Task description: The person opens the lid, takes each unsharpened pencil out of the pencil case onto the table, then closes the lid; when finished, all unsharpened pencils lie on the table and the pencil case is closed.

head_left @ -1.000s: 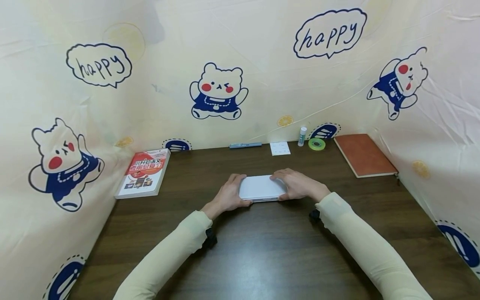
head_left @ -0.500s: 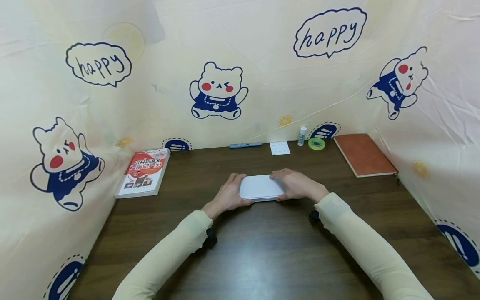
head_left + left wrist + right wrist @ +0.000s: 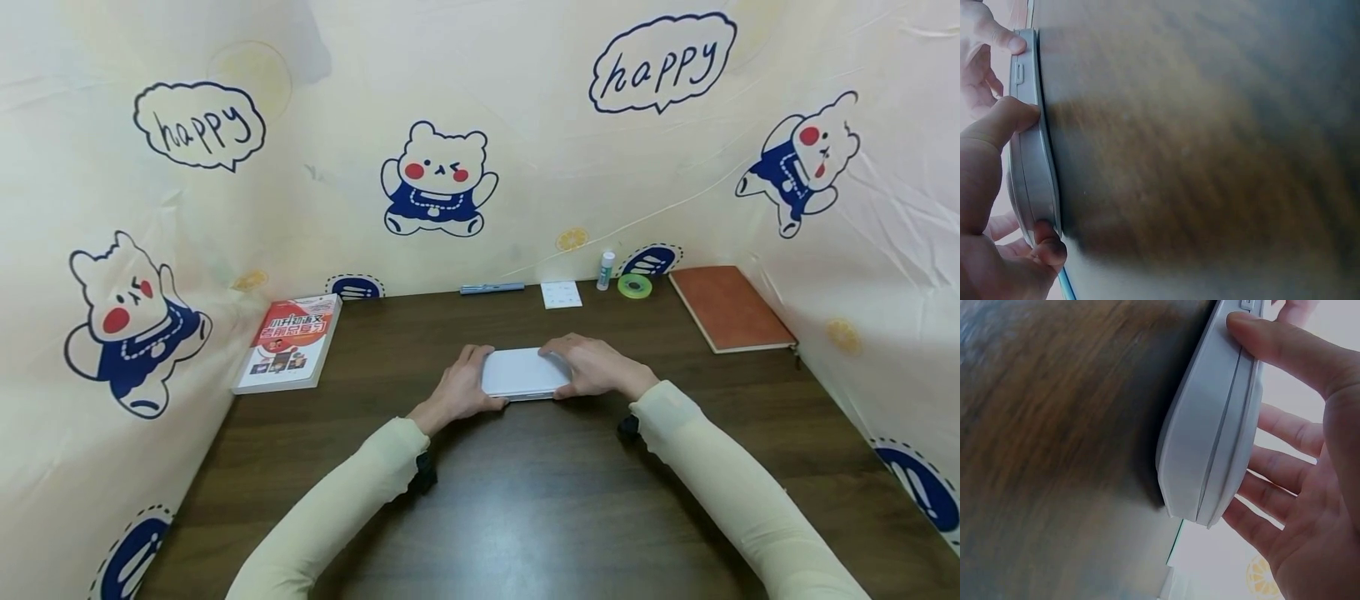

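Note:
A flat white lidded case lies on the dark wooden table between the two hands. My left hand grips its left end, thumb on the near side and fingers round toward the far side. At the right end my right hand holds it in much the same way. The right wrist view shows the right thumb on the front wall of the case, beside a small latch, with a thin lid seam running along the side. In the left wrist view, a fingertip of the left hand touches the case's far corner.
A red and white book lies at the left, a brown notebook at the right. Along the back are a blue pen, a white card, a glue stick and green tape, by the printed cloth wall.

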Tool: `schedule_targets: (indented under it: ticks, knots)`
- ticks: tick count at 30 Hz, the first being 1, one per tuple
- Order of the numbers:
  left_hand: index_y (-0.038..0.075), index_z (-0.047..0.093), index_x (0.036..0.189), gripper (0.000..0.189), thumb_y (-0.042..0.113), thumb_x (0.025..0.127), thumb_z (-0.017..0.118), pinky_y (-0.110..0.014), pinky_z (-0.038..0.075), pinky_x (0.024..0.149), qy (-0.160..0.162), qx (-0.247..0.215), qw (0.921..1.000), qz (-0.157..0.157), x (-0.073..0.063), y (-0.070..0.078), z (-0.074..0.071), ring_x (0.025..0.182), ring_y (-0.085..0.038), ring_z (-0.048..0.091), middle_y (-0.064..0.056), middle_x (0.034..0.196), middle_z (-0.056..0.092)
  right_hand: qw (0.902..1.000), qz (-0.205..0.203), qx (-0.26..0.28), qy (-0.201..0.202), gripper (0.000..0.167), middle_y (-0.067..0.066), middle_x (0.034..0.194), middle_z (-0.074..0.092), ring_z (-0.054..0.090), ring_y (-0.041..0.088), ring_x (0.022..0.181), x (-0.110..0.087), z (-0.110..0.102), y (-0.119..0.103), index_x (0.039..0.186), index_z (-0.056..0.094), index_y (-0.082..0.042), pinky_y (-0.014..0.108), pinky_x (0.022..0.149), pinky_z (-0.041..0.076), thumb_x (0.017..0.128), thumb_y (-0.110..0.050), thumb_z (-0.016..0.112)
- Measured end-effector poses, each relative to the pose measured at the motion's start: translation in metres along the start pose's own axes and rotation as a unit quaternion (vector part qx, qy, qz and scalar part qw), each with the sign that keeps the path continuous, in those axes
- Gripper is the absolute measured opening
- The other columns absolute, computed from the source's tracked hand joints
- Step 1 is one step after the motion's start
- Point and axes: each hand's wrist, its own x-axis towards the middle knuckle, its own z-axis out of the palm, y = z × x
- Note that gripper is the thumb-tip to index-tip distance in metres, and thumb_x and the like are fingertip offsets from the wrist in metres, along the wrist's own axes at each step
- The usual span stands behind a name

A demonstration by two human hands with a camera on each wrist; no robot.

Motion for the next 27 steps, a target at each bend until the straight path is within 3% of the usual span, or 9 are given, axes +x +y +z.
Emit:
schedule_targets:
  ticks: [27]
  knots:
    - [0.009,0.041,0.147,0.094,0.045,0.074,0.086,-0.045,0.049,0.101,0.008,0.005,0.9999,0.006,0.0000,-0.0002,-0.0012,0.120,-0.030,0.057,-0.015,0.141,0.045,1.0000,-0.005,0.007,0.000,0.072,0.006,0.147,0.052,0.048,0.027,0.135,0.0025,0.0039,0.0067,0.143,0.052,-0.018,0.052,0.108,0.043,0.082,-0.045,0.080]
